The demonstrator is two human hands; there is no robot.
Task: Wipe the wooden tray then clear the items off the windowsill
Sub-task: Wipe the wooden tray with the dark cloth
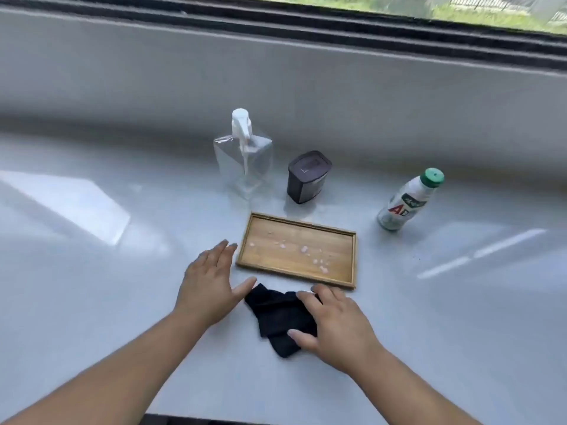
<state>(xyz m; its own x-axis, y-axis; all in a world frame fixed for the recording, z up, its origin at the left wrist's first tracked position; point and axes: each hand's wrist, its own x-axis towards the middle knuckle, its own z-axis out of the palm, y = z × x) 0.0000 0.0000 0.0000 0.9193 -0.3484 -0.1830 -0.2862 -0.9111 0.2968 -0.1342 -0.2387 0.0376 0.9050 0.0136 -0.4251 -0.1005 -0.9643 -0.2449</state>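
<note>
Your wooden tray [297, 250]: matt grain; black cloth [277, 317] at 6 o'clock: soft; windowsill [92, 271]: glossy, smooth; pump bottle [244, 161]: clear plastic.

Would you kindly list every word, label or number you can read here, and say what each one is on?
"AD": large red letters on the white bottle with the green cap; a further letter may be cut off.
Green print above it: too blurred to read.
Dark container: faint lid marking, unreadable.
Pump bottle: no text.
</note>
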